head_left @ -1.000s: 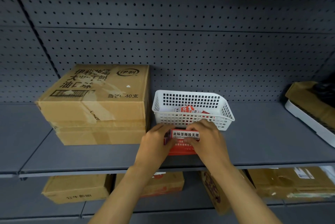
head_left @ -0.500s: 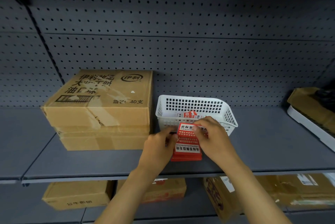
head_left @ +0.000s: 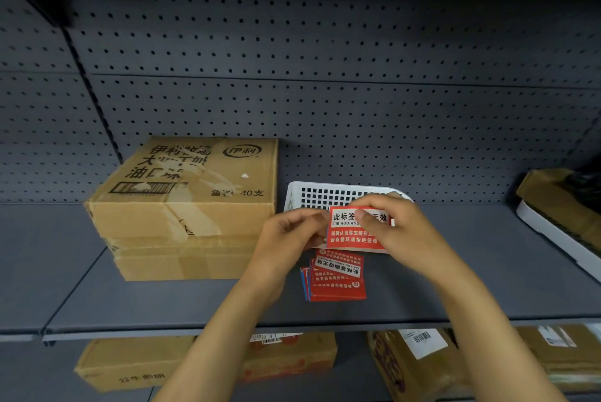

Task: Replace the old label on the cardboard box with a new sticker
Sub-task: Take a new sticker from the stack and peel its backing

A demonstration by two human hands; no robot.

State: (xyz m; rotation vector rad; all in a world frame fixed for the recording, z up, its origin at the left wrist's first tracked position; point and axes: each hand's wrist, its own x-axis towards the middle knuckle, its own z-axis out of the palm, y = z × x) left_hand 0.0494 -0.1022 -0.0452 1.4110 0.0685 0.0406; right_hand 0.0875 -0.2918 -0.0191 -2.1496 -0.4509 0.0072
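A brown cardboard box with black printing sits on the grey shelf, stacked on a flatter box. To its right, my left hand and my right hand both pinch one red-and-white sticker, held up in front of a white plastic basket. My right thumb covers part of its white text band. A small stack of the same red stickers lies on the shelf just below my hands.
Dark pegboard backs the shelf. A white tray with brown cardboard stands at the far right. Several cardboard boxes with barcode labels sit on the lower shelf.
I have lifted one sticker off the stack and turned it so its text reads upright. The rest of the stack now lies on the shelf. The view shifted down slightly.
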